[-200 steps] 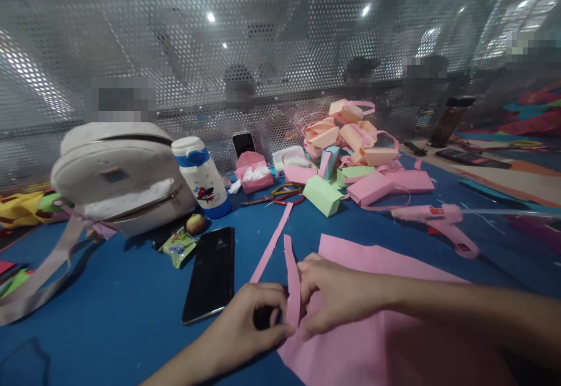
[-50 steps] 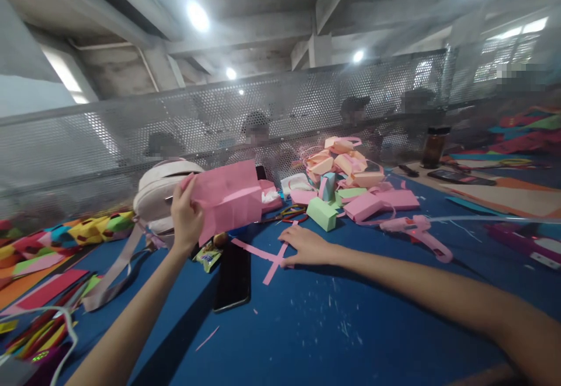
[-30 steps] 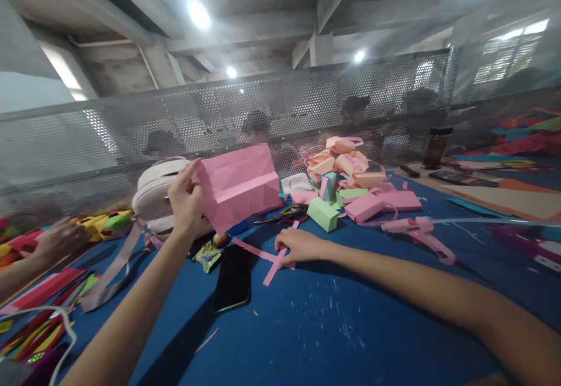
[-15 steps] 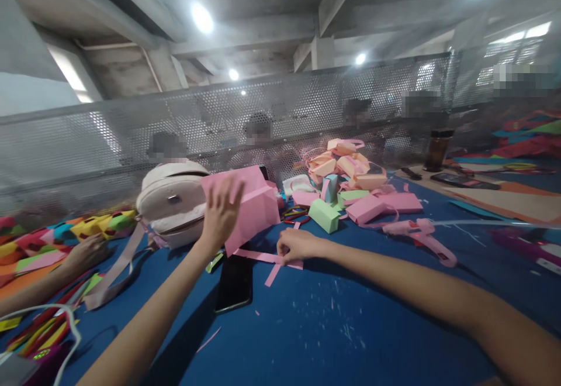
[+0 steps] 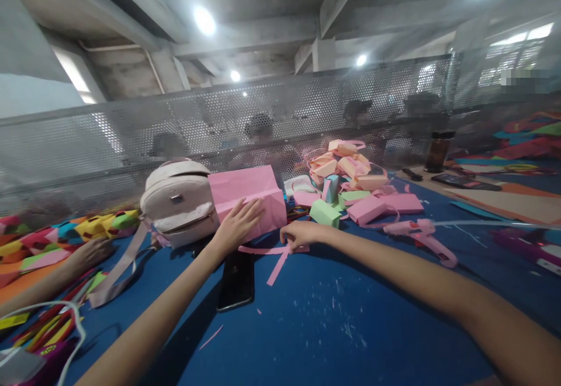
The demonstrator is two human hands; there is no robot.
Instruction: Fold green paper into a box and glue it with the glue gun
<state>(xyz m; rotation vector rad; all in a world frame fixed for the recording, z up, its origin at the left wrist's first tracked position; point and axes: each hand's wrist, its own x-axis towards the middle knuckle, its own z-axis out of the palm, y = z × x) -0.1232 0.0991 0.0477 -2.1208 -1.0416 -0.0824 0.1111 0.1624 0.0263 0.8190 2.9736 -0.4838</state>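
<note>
My left hand point(image 5: 240, 222) lies with its fingers stretched out against the lower part of a creased pink paper sheet point(image 5: 248, 182). The sheet leans beside a white backpack point(image 5: 175, 202). Just to the right, my right hand point(image 5: 304, 235) is closed, its thumb and index finger pinched on pink paper strips point(image 5: 277, 267). One strip runs left beneath the sheet's edge and another points toward me; how they meet is hidden under the fingers. A black phone point(image 5: 236, 285) rests on the blue table below my left hand.
Behind my right hand sit a green folded paper box point(image 5: 325, 213), pink boxes point(image 5: 368, 207) and a heap of peach paper pieces point(image 5: 346, 166). A pink glue gun point(image 5: 423, 237) lies to the right. At left, another person's hand point(image 5: 94, 252) is near colourful paper pieces point(image 5: 72, 231).
My left hand has come down from a raised position onto the pink sheet, which has shifted slightly right. My right hand stays at the strips, moved slightly, and the strips have turned a little.
</note>
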